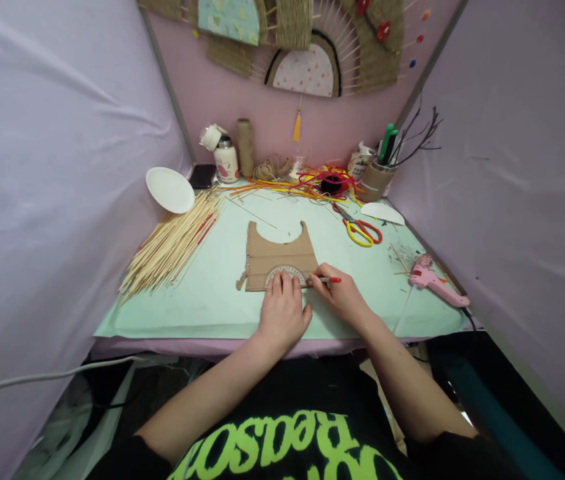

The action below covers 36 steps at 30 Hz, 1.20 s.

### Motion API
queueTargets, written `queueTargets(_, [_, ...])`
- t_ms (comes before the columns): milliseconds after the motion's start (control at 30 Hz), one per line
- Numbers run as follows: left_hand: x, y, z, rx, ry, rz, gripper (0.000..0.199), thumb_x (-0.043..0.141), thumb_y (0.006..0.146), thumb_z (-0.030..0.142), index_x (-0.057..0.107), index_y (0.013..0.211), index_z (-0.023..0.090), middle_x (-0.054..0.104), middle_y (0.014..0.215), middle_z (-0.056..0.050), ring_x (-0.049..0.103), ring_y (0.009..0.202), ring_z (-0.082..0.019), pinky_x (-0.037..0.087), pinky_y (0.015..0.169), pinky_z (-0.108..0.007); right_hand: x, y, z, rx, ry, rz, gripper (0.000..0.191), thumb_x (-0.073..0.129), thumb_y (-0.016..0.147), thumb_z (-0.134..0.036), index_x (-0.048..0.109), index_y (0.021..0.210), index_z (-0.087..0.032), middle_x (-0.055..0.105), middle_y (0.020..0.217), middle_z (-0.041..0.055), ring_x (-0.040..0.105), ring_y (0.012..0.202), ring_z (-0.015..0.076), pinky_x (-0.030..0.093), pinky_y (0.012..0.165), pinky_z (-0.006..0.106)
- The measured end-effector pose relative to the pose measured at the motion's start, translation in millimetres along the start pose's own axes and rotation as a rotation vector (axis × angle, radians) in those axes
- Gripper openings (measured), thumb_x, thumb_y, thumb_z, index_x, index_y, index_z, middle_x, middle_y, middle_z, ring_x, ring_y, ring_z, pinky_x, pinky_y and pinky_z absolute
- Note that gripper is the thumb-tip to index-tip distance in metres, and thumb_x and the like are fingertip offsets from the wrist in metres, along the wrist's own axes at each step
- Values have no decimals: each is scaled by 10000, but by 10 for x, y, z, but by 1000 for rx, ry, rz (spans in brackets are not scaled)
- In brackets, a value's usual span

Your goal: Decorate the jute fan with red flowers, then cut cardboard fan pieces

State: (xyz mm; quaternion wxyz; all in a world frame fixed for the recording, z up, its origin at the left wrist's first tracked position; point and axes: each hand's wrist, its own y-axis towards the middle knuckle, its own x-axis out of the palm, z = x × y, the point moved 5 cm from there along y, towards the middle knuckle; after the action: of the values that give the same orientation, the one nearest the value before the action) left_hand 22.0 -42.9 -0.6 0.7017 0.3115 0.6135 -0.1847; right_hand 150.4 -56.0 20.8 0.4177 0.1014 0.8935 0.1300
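A piece of brown cardboard point(282, 251) lies flat on the green tabletop, with a rounded cut-out along its far edge and a torn left side. On its near edge rests a clear protractor point(287, 270), partly covered by fingers. My left hand point(283, 307) lies over the protractor with its fingers stretched out, pressing it against the cardboard. In my right hand point(338, 292) is a pen with a red end point(332, 280), gripped between the fingers. The pen's tip is at the protractor's right end; whether it touches the cardboard I cannot tell.
Thin wooden sticks point(172, 243) and a white paper bowl point(170, 190) lie at left. Red-and-yellow scissors point(360, 230) and a pink glue gun point(435, 280) lie at right. Coloured strands point(307, 183), a bottle point(226, 160) and a pen holder point(376, 181) stand along the back.
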Motion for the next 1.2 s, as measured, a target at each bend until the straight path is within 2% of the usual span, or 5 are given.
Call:
queueTargets(467, [-5,5,0,0,-3,4,614,475,892,387,468,1375,8,484,1385,-278,435,1311,-385,329,1091,-493,-46,-133,-54,-30,10,66,211,466,941,-309,552,777,-208,583,683,-1,544,611,140,422,601,250])
queueTargets(633, [-3,-1,3,-4,-3,3,625,478,890,394,464,1380,7,475,1393,-275,428,1316,-388,323,1097,-488,-86,-148,-38,-88,98,213,186,474,955,-316,624,984,-210,678,890,55,642,816,179,501,749,296])
queueTargets(767, [1,-1,-6,-1,-1,13,624,471,888,397,471,1370,-1,485,1379,-279,437,1306,-387,328,1093,-491,45,-139,-41,-145,51,120,310,444,972,-311,580,1241,-242,707,1077,77,647,1004,215,503,881,375])
queueTargets(1067, [-49,-6,-10,20,-22,27,603,472,888,394,493,1342,-3,512,1354,-260,452,1291,-373,359,1073,-468,224,-179,-61,-214,-273,12,306,460,973,-274,617,1231,-231,690,1199,86,566,1200,242,443,933,416])
queueTargets(1200, [-180,108,-240,82,-130,-31,479,453,913,343,545,1288,59,603,1240,-202,558,1156,-307,456,941,-394,231,-194,-46,-226,-311,14,304,471,969,-260,613,1229,-190,682,1211,118,571,1196,248,447,912,414])
